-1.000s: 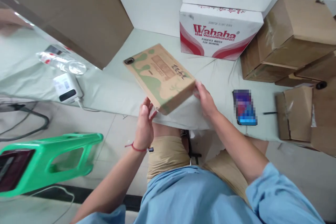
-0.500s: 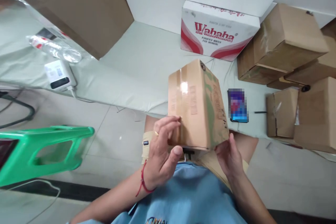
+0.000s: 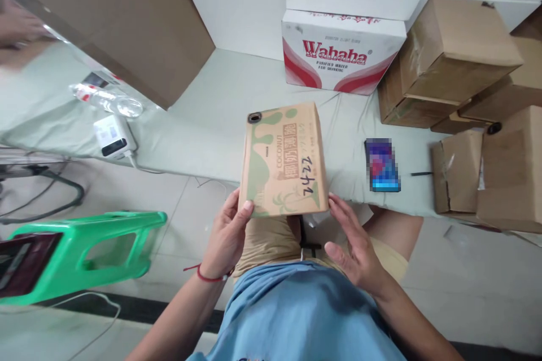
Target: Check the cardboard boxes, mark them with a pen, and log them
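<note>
Lol the coconut carton (image 3: 282,152) just got rolled printed-face-up over the tabletop (image 3: 203,118) edge, so the handwritten number (image 3: 307,176) reads fine, left hand (image 3: 224,231) pinching one corner, right hand (image 3: 358,251) loosely spread, fingertips (image 3: 336,202) by another.

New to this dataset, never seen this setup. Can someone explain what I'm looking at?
There's no robot here: a person works with two bare hands. The view comes from a camera worn on their head, looking forward and down, so the forearms reach in from the bottom. The left hand grips the printed box at its near left corner, thumb on top. The right hand is open, fingertips at the near right corner; firm contact is hard to tell. On the cloth-covered table are a phone with its screen blurred out, a red-and-white carton, brown boxes on the right, and a clear bottle on the left.
</note>
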{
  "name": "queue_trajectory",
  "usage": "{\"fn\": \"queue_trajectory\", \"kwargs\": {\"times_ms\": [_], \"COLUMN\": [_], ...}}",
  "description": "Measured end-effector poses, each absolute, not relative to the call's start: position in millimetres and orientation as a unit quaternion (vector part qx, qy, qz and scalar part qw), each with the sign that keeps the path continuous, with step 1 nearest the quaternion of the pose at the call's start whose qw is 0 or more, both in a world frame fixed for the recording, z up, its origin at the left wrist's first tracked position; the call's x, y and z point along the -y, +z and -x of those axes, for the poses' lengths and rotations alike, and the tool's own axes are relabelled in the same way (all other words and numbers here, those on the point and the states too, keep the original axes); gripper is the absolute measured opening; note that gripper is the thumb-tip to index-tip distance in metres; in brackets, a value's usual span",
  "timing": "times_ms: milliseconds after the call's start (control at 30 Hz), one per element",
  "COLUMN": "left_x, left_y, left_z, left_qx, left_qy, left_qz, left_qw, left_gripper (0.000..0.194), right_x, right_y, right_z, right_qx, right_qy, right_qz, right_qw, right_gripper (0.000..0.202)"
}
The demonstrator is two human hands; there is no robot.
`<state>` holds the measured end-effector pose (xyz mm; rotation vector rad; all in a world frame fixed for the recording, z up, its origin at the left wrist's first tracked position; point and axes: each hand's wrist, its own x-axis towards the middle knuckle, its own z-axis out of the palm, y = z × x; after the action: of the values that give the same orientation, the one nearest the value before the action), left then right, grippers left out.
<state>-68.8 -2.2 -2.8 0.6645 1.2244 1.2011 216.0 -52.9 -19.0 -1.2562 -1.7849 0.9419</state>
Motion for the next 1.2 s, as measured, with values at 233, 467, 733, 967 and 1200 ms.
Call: {"fn": "queue_trajectory", "kwargs": {"times_ms": [233, 467, 733, 967, 1200], "left_x": [9.9, 17.0, 20.2, 21.7, 10.0], "left_y": [-27.4, -42.2, -45.5, -51.1, -37.6], "left_z": [65.8, 55.7, 58.4, 57.2, 53.1], "left_qx": [-0.418, -0.41, -0.39, -0.365, -0.362], "left_qy": [0.525, 0.493, 0.477, 0.451, 0.477], "left_qz": [-0.106, -0.149, -0.3, -0.339, -0.306], "left_qw": [0.733, 0.753, 0.729, 0.74, 0.741], "left_gripper": [0.031, 0.044, 0.05, 0.052, 0.051], "right_x": [52.7, 57.3, 47.2, 73.6, 74.2], "right_y": [38.3, 6.1, -33.6, -59.1, -45.8], "right_z": [-203.4, -208.1, -247.1, -251.4, -251.5], "right_qx": [0.798, 0.435, 0.275, 0.23, 0.338], "right_qy": [0.229, 0.425, 0.646, 0.649, 0.599], "right_qz": [0.349, 0.543, 0.511, 0.499, 0.489], "right_qw": [0.435, 0.578, 0.496, 0.526, 0.537], "right_gripper": [0.071, 0.049, 0.061, 0.054, 0.06]}}
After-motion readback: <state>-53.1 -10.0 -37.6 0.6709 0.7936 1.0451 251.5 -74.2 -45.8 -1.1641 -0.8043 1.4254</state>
